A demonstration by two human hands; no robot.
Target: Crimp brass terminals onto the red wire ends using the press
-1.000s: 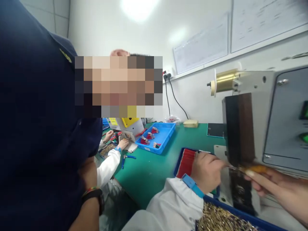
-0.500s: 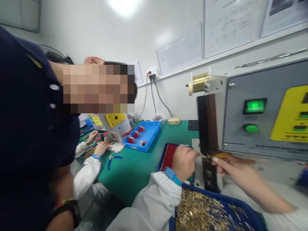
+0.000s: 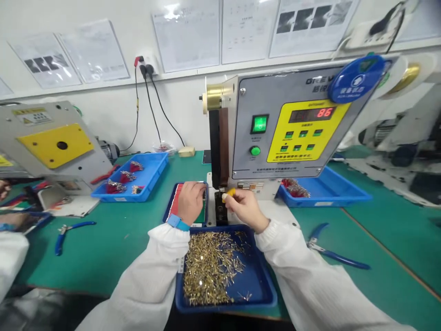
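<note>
Where the hands meet: the right hand (image 3: 246, 210) and left hand (image 3: 190, 202) work close together at the front of a grey metal crimping machine (image 3: 275, 124).
Right grip: clenched, pinching a small yellow piece (image 3: 229, 194) just above a black die block (image 3: 221, 208).
Left grip: cannot tell; the curled fingers (image 3: 193, 188) cover whatever may lie beneath them, over a narrow navy tray with red lining (image 3: 174, 207).
Hard to make out: the yellow piece's shape, partly hidden by the fingers; the machine's small panel labels, too small to read.
Front tray: a wide navy plastic tray (image 3: 223, 305) holds a heap of loose brass pins (image 3: 209, 269) between the white sleeves.
Machine face: a lit green switch (image 3: 259, 123) and a yellow panel (image 3: 306, 133) showing a red 86.
Desk: a green desk (image 3: 103, 262) carries two pairs of blue-handled pliers (image 3: 330, 255) and bright blue plastic trays (image 3: 146, 184) of red-wired terminals.
Room: printed sheets (image 3: 186, 34) line a white wall; a co-worker's white sleeve (image 3: 10, 259) enters at the left edge.
</note>
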